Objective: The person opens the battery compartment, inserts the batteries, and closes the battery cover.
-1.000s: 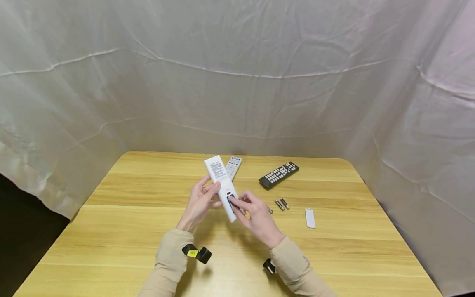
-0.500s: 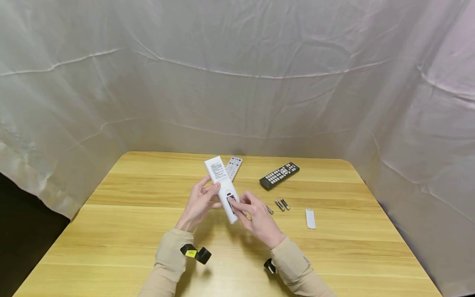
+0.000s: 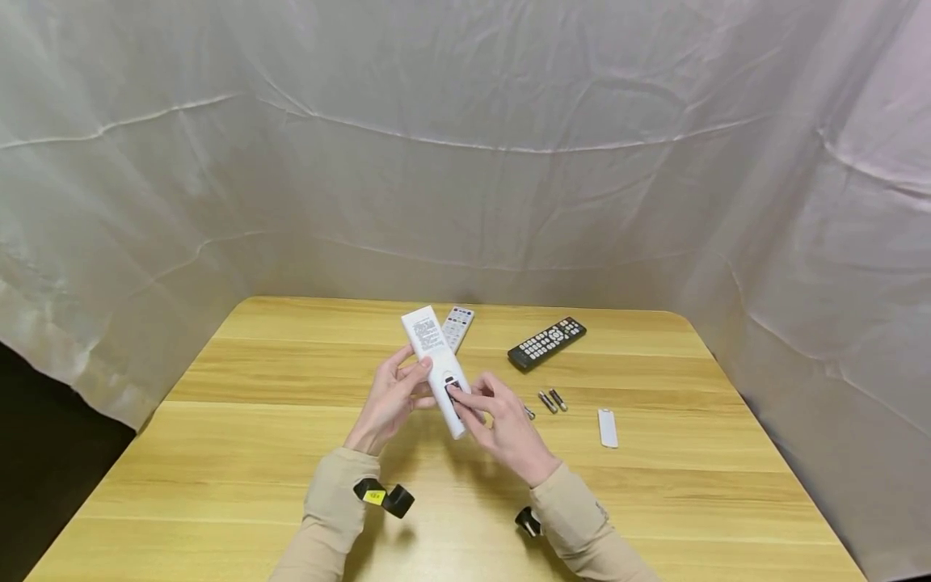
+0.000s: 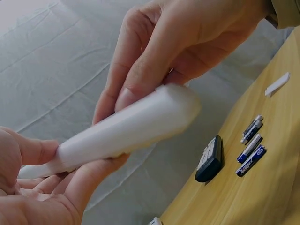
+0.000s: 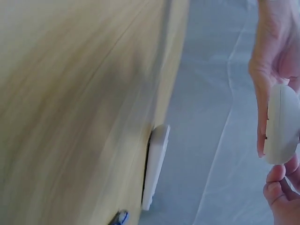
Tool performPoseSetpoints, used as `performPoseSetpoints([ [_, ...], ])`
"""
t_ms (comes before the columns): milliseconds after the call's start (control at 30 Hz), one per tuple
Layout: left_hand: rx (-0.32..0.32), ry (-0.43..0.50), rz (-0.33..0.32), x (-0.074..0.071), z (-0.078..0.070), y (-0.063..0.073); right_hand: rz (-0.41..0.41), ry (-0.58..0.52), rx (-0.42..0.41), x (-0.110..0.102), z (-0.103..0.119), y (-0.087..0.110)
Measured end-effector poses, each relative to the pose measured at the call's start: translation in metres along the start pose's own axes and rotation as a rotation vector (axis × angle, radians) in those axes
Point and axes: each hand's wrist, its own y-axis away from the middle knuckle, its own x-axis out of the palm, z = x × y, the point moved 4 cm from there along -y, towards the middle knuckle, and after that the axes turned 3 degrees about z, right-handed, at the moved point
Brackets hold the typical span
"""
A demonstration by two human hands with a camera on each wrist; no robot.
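Note:
My left hand (image 3: 385,400) grips a white remote control (image 3: 427,335) by its sides, back face up and tilted above the table. Printed text covers the upper part of that back. Lower down, the battery compartment (image 3: 452,390) is uncovered. My right hand (image 3: 509,424) has bent fingers over the compartment and against the remote's edge, hiding most of the inside. In the left wrist view the right fingers (image 4: 126,98) press along the far side of the remote. I cannot tell whether a battery is under them.
Several batteries (image 3: 548,402) lie on the wooden table (image 3: 691,485), right of my hands. Beside them is a white battery cover (image 3: 608,428). Farther back lie a black remote (image 3: 547,344) and another white remote (image 3: 458,325), partly behind the held one. Grey curtains (image 3: 465,202) surround the table.
Both hands stay almost in place on the remote. A blue patch seen in the compartment a second ago no longer shows beneath the right fingers, which have shifted slightly.

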Motion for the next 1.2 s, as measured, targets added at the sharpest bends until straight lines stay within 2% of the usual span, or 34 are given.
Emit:
performPoseSetpoints([
  [333, -0.016, 0.051, 0.029, 0.002, -0.003, 0.001, -0.066, -0.310, 0.073, -0.007, -0.006, -0.002],
  [533, -0.017, 0.072, 0.022, 0.001, -0.004, 0.001, -0.123, -0.413, 0.116, -0.013, -0.010, -0.003],
  [833, -0.007, 0.075, 0.014, 0.001, -0.004, 0.002, -0.167, -0.438, 0.142, -0.024, -0.017, -0.003],
  [1200, 0.000, 0.062, -0.007, -0.001, -0.004, 0.002, -0.093, -0.315, 0.252, -0.049, -0.046, -0.001],
])
